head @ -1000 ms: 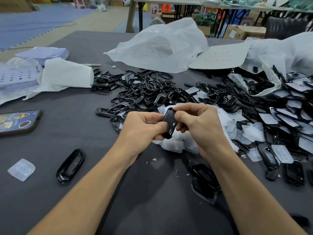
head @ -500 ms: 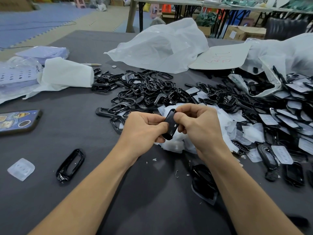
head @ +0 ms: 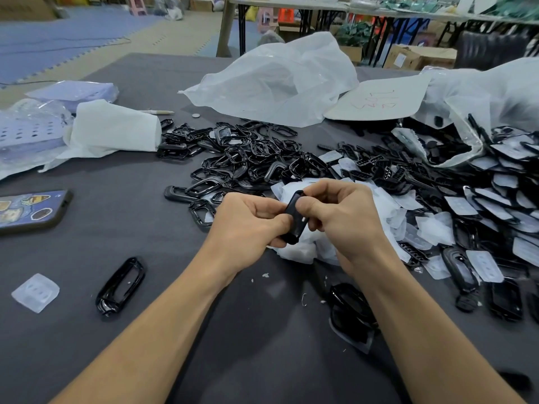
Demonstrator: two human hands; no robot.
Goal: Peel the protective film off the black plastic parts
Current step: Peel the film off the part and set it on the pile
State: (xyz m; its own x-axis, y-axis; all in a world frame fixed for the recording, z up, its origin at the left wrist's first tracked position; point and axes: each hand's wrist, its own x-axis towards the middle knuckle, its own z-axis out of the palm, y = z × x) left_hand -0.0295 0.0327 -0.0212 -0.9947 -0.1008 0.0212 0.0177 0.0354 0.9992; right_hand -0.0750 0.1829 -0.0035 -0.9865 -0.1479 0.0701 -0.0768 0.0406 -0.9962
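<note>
On the dark grey counter [head: 262,360], nearest the person, a few black shells [head: 350,313] lie stacked just beside the right forearm. Off to the left a single black frame [head: 121,285] lies flat near a loose square of clear film [head: 35,292]. Over the middle of the counter the two hands meet around one black plastic part [head: 294,221], held on edge and tilted. The left hand [head: 248,225] has its fingers curled round the lower half of the part, thumb against its side. The right hand [head: 344,220] pinches the upper end, fingers clenched on it. Whether any film is lifted there cannot be told. Just behind and under the hands lies a heap of peeled white film [head: 300,253]. A phone [head: 32,211] lies at the far left. Farther back spreads a pile of bare black frames [head: 248,158], to the right a spread of parts with film on them [head: 495,211], and beyond these a white plastic bag [head: 277,80].
</note>
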